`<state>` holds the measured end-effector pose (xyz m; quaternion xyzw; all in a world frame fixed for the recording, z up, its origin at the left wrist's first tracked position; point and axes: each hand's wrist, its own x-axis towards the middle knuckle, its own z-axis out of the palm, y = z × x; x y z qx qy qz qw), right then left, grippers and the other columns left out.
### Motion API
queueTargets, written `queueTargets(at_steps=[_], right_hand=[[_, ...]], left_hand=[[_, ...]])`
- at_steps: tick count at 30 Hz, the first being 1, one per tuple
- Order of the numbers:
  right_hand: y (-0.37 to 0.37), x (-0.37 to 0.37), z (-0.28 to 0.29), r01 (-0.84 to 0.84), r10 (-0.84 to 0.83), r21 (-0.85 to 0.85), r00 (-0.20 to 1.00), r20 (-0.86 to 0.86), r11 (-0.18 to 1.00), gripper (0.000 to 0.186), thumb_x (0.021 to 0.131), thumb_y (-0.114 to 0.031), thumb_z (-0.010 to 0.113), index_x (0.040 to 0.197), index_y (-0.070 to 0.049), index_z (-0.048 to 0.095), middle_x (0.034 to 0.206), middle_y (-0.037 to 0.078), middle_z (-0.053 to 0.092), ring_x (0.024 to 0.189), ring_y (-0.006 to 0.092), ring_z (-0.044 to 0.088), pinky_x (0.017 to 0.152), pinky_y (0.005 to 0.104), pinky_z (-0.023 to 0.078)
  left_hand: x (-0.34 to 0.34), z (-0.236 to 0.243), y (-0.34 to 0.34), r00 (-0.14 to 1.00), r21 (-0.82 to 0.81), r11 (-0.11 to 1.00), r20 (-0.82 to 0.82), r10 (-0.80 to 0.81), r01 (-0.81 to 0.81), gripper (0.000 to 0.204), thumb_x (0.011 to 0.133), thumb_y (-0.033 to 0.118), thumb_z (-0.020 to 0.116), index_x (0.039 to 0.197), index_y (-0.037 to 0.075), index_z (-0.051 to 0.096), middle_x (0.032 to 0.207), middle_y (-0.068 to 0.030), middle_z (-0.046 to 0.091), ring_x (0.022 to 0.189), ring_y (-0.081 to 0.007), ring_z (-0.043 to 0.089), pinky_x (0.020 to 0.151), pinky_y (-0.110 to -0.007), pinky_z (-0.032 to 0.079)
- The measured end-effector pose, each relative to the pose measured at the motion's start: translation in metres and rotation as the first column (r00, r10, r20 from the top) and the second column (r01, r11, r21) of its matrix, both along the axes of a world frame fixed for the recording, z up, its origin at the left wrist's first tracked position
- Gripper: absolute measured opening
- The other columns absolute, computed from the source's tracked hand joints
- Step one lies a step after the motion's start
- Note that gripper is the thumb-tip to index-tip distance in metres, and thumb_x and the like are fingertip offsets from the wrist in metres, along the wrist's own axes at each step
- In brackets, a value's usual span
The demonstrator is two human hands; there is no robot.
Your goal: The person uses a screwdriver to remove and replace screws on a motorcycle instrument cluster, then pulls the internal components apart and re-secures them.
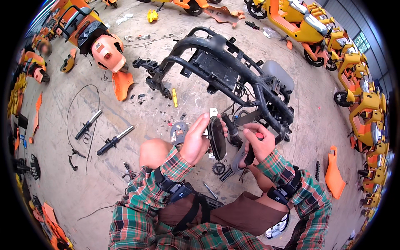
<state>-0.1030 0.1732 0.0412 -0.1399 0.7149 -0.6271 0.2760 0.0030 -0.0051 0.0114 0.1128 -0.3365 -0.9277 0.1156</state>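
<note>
My left hand (196, 139) grips a dark, glossy oval part (217, 139) with a whitish bracket at its upper end; it looks like a scooter display or lamp unit, held upright. To its right, my right hand (262, 146) is closed round a screwdriver (250, 157) with a black and red handle, whose shaft points down. Tool and oval part are apart. Just beyond both hands stands a bare black scooter frame (246, 75), with cables hanging from it.
A toothed sprocket (218, 168) and small metal parts lie on the floor below my hands. Two fork legs (114, 141) and a looped cable lie at left. Orange panels (334, 175) are scattered about. Rows of yellow scooters (362, 121) line the right side. A yellow-handled tool (175, 98) lies ahead.
</note>
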Motion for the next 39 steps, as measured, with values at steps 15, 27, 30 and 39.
queueTargets(at_steps=[15, 27, 30, 39], right_hand=[[-0.015, 0.030, 0.030, -0.252, 0.278, 0.128, 0.760, -0.587, 0.959, 0.072, 0.071, -0.029, 0.086, 0.132, -0.005, 0.056, 0.114, 0.014, 0.057, 0.106, 0.0271, 0.060, 0.091, 0.0357, 0.050], [-0.008, 0.020, 0.019, -0.262, 0.299, 0.147, 0.782, -0.547, 0.954, 0.071, 0.068, -0.033, 0.086, 0.124, 0.002, 0.061, 0.112, 0.017, 0.061, 0.102, 0.0269, 0.063, 0.091, 0.0343, 0.049], [-0.006, 0.016, 0.017, -0.283, 0.304, 0.123, 0.801, -0.516, 0.951, 0.071, 0.069, -0.032, 0.086, 0.124, 0.003, 0.060, 0.112, 0.017, 0.061, 0.103, 0.0261, 0.063, 0.091, 0.0335, 0.048], [-0.007, 0.015, 0.020, -0.315, 0.313, 0.082, 0.814, -0.489, 0.946, 0.067, 0.070, -0.029, 0.085, 0.124, 0.004, 0.061, 0.112, 0.016, 0.063, 0.101, 0.0227, 0.063, 0.090, 0.0318, 0.048]], left_hand=[[0.003, -0.006, 0.020, 0.978, -0.524, 0.826, -0.103, 0.179, -0.206, 0.063, 0.100, 0.055, 0.043, 0.126, -0.003, 0.047, 0.117, -0.0120, 0.058, 0.102, -0.0194, 0.063, 0.089, -0.035, 0.055], [0.000, -0.010, 0.025, 0.982, -0.558, 0.809, -0.070, 0.177, -0.186, 0.066, 0.100, 0.055, 0.038, 0.125, -0.005, 0.050, 0.118, -0.0103, 0.061, 0.104, -0.0153, 0.061, 0.091, -0.031, 0.052], [0.001, -0.005, 0.021, 0.992, -0.489, 0.865, -0.008, 0.125, -0.113, 0.067, 0.102, 0.055, 0.033, 0.124, -0.005, 0.052, 0.117, -0.0110, 0.061, 0.102, -0.0171, 0.063, 0.090, -0.031, 0.053], [0.004, -0.003, 0.015, 0.989, -0.436, 0.895, 0.062, 0.134, -0.094, 0.077, 0.099, 0.063, 0.025, 0.123, -0.007, 0.047, 0.109, -0.0214, 0.065, 0.099, -0.0286, 0.068, 0.082, -0.039, 0.059]])
